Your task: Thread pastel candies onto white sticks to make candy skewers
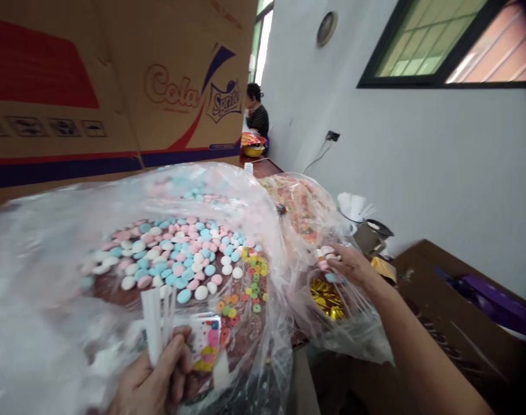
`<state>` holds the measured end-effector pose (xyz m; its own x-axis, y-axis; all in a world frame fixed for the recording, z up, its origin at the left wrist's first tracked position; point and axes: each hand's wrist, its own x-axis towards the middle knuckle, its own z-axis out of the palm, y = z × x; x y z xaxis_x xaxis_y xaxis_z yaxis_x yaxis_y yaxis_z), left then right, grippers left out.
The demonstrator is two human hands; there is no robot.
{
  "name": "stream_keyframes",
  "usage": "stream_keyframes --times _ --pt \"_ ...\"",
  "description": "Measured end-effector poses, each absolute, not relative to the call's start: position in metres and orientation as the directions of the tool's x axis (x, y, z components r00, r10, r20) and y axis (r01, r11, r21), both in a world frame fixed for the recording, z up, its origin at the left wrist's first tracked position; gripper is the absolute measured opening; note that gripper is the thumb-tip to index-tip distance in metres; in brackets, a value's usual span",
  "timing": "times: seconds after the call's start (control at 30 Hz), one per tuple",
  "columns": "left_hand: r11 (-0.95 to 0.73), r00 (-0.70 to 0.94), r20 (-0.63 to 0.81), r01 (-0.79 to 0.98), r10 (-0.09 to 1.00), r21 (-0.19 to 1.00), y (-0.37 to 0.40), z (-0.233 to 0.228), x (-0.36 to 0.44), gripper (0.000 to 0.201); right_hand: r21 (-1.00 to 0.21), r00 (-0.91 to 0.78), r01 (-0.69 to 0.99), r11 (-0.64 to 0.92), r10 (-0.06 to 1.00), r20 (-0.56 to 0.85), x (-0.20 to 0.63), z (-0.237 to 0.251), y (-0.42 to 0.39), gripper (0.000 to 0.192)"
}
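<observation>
My left hand [159, 369] is closed around a bunch of white sticks [156, 317], with small printed bags [206, 343] showing colourful dots beside its fingers. Behind it, pink, blue and white oval candies [176, 253] lie in a large clear plastic bag [64, 225]. Small ring-shaped candies [255, 274] in yellow, green and orange are to their right. My right hand [352, 264] reaches to another clear bag, its fingers curled at small white, pink and orange pieces [326, 257]; what they grip is unclear. Shiny gold ties [327, 298] lie just below it.
A tall cardboard carton [116, 75] stands behind the candies. Orange-red wrapped pieces [304, 207] fill a bag near the wall. A grey-brown jug [373, 236] and brown cardboard [444, 311] are at right. Another person [258, 115] sits at the far end.
</observation>
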<state>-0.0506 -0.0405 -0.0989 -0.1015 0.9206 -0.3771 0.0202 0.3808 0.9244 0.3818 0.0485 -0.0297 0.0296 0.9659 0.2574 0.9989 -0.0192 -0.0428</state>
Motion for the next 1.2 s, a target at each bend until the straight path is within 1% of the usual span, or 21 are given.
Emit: stream_keyframes --times 0.07,0.13,0.17,0.2,0.27,0.3,0.33,0.37,0.43,0.5,0.57,0.67,0.77,0.87,0.97,1.03,1.1,1.13,1.2 --pt "0.37 -0.057 -0.369 0.002 0.928 0.929 -0.041 -0.096 -0.052 0.062 0.007 0.033 0.999 -0.036 0.951 0.307 0.373 -0.027 0.049 0.024" --pt "0.35 -0.065 -0.35 -0.015 0.935 0.937 -0.041 -0.097 -0.052 0.061 0.007 -0.003 1.0 0.0 0.899 0.439 0.353 -0.021 0.049 0.027" --pt "0.351 -0.062 -0.352 -0.019 0.934 0.936 -0.041 -0.098 -0.052 0.06 -0.029 -0.034 0.998 0.056 0.862 0.505 0.338 -0.018 0.048 0.029" --pt "0.357 -0.058 -0.358 -0.028 0.932 0.934 -0.042 -0.1 -0.052 0.059 -0.091 -0.046 0.989 0.119 0.822 0.567 0.319 -0.015 0.045 0.03" --pt "0.365 -0.056 -0.368 -0.06 0.928 0.929 -0.043 -0.102 -0.052 0.058 -0.24 -0.081 0.929 0.281 0.788 0.611 0.271 -0.013 0.037 0.026" --pt "0.366 -0.05 -0.371 -0.076 0.927 0.927 -0.043 -0.102 -0.051 0.057 -0.334 -0.103 0.874 0.354 0.805 0.584 0.245 -0.013 0.031 0.023" --pt "0.366 -0.045 -0.37 -0.087 0.928 0.927 -0.043 -0.101 -0.051 0.058 -0.434 -0.152 0.797 0.419 0.836 0.527 0.219 -0.015 0.026 0.02" --pt "0.363 -0.047 -0.368 -0.095 0.929 0.927 -0.044 -0.1 -0.05 0.058 -0.542 -0.21 0.715 0.442 0.875 0.436 0.193 -0.018 0.02 0.019" --pt "0.353 -0.055 -0.359 -0.09 0.932 0.931 -0.044 -0.098 -0.05 0.058 -0.694 -0.3 0.58 0.426 0.904 0.305 0.149 -0.025 0.011 0.018" --pt "0.337 -0.065 -0.341 -0.067 0.938 0.939 -0.044 -0.096 -0.05 0.059 -0.798 -0.335 0.499 0.337 0.925 0.181 0.118 -0.032 0.006 0.013" --pt "0.326 -0.062 -0.328 -0.036 0.943 0.945 -0.045 -0.095 -0.051 0.062 -0.87 -0.36 0.42 0.257 0.927 0.101 0.098 -0.04 0.005 0.009" --pt "0.32 -0.04 -0.321 -0.024 0.946 0.947 -0.045 -0.095 -0.051 0.063 -0.938 -0.389 0.288 0.195 0.918 0.072 0.084 -0.048 0.007 0.011" --pt "0.318 -0.033 -0.319 -0.045 0.947 0.947 -0.043 -0.093 -0.05 0.063 -0.96 -0.349 0.234 0.154 0.935 0.065 0.079 -0.052 0.009 0.015" --pt "0.307 -0.056 -0.314 -0.101 0.948 0.946 -0.043 -0.093 -0.05 0.06 -0.951 -0.359 0.264 0.157 0.932 0.054 0.082 -0.05 0.012 0.015" --pt "0.299 -0.097 -0.316 -0.158 0.944 0.941 -0.044 -0.098 -0.051 0.054 -0.927 -0.401 0.312 0.209 0.913 0.071 0.097 -0.042 0.025 0.014" --pt "0.281 -0.125 -0.307 -0.186 0.944 0.941 -0.044 -0.102 -0.051 0.051 -0.874 -0.347 0.406 0.267 0.93 0.123 0.11 -0.036 0.039 0.016" --pt "0.261 -0.142 -0.296 -0.222 0.945 0.939 -0.044 -0.104 -0.051 0.046 -0.78 -0.312 0.531 0.33 0.932 0.182 0.121 -0.032 0.053 0.019" --pt "0.254 -0.151 -0.295 -0.246 0.943 0.936 -0.044 -0.104 -0.05 0.045 -0.729 -0.334 0.579 0.365 0.922 0.197 0.123 -0.032 0.059 0.02" --pt "0.251 -0.155 -0.306 -0.297 0.939 0.921 -0.043 -0.103 -0.049 0.045 -0.637 -0.462 0.62 0.458 0.869 0.175 0.121 -0.036 0.067 0.022"
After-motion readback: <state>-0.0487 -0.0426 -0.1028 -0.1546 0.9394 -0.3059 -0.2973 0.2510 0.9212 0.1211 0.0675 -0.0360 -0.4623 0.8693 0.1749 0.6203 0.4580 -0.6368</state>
